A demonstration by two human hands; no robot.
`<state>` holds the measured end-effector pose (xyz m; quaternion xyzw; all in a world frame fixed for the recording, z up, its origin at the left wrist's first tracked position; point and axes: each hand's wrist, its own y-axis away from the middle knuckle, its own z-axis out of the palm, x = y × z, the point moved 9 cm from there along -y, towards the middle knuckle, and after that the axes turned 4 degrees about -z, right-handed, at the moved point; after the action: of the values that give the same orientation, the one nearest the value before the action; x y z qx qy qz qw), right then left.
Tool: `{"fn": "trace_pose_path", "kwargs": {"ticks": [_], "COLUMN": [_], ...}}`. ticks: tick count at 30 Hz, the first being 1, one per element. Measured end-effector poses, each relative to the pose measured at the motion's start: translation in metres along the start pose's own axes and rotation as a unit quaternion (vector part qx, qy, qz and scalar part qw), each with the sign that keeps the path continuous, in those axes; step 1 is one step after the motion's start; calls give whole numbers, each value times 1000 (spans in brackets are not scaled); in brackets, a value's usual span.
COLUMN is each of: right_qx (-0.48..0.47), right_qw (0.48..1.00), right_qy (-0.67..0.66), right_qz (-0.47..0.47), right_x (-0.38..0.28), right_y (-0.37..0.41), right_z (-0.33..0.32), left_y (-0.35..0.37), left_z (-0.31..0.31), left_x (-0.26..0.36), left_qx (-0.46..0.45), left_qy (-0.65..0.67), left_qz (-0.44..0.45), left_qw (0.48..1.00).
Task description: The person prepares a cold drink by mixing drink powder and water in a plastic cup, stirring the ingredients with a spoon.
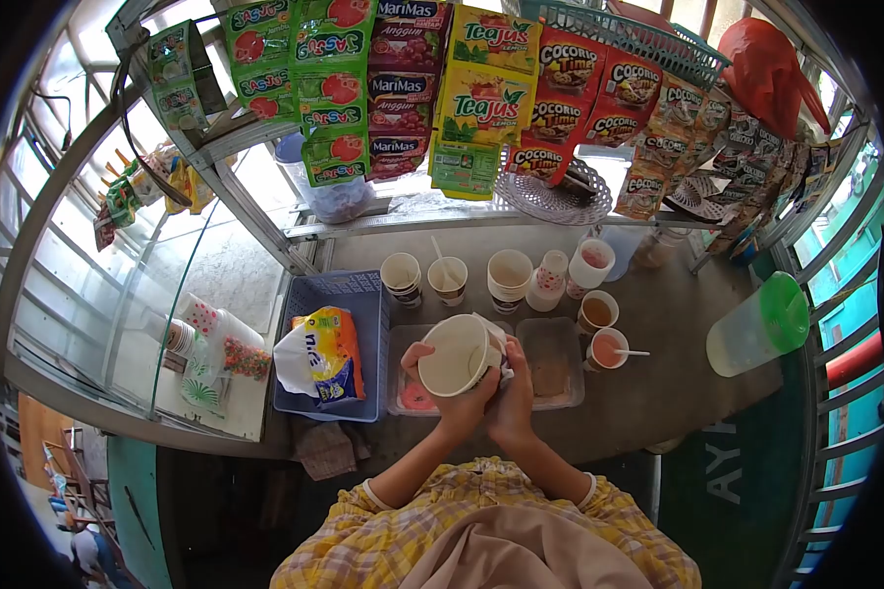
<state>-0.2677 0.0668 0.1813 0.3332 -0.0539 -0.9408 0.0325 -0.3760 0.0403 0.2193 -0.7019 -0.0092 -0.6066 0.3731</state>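
Observation:
A white paper cup (452,358) is held up in front of my body, tilted so its pale inside faces me. My left hand (467,401) is closed around it, with the thumb on the left side. My right hand (513,393) is closed at the cup's right side on a crumpled white tissue (498,331), pressed against the cup. Part of the tissue is hidden by the fingers. Below and behind the cup are two clear plastic tubs, the left tub (395,344) with something pink inside and the right tub (572,339) with brownish contents.
A blue basket (375,294) with a tissue pack (322,358) stands left. Stacked paper cups (509,280) line the back; two filled cups (607,349) are at right, near a green-lidded pitcher (756,324). Drink sachets (403,88) hang above. A glass pane (182,294) stands left.

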Motion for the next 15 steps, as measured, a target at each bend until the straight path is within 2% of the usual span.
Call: {"fn": "trace_pose_path", "kwargs": {"ticks": [2,4,5,6,8,11,13,15], "right_qx": [11,31,40,42,44,-69,-200,-308], "right_qw": [1000,997,995,998,999,955,919,859], "right_qy": [-4,-57,-83,-46,27,273,334,409], "right_qz": [2,29,42,21,-18,91,66,-12], "right_x": [-4,1,3,2,8,58,115,152], "right_y": [6,3,1,-2,-8,0,14,30], "right_z": [4,2,0,-6,-25,-29,-28,-14], "left_y": [-1,-7,-15,-19,-28,-31,-29,-19], "left_z": [3,2,2,1,-20,-60,-84,-101], "left_x": [13,24,28,25,20,-6,-29,-50], "left_qx": [-47,-45,-15,18,58,118,134,125], "left_qy": [-83,25,156,283,288,314,325,327], "left_qz": [34,10,-20,-49,-47,-90,-158,-251], "left_qw": [995,999,987,958,955,938,923,903]}}
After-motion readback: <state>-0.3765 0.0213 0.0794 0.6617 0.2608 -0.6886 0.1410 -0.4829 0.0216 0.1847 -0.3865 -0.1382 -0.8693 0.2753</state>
